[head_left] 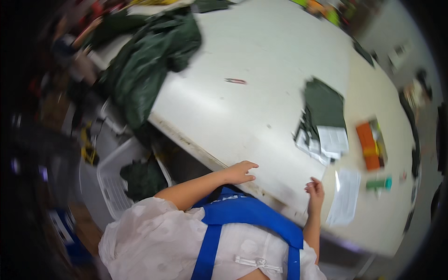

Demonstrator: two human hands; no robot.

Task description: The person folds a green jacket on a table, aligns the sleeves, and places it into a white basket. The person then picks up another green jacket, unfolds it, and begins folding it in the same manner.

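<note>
My left hand (240, 172) reaches over the near edge of the white table (219, 126), thumb and fingers apart, holding nothing. To the right, my right hand (315, 188) hovers at the same edge with loosely bent fingers and nothing visible in them. Beyond it lies a flat stack of dark green fabric pieces (324, 103), with white printed papers (332, 140) on its near end. A long white sheet (344, 196) rests just right of my right hand. Farther off, a pair of small red-handled thread snips (235, 81) lies on the tabletop.
A heap of dark green fabric (158, 56) hangs over the table's left edge. Below it, a white plastic basket (110, 189) holds dark green cloth. An orange box (367, 145) and a green tube (379, 183) stand at right. Another person (74, 51) is at the far left.
</note>
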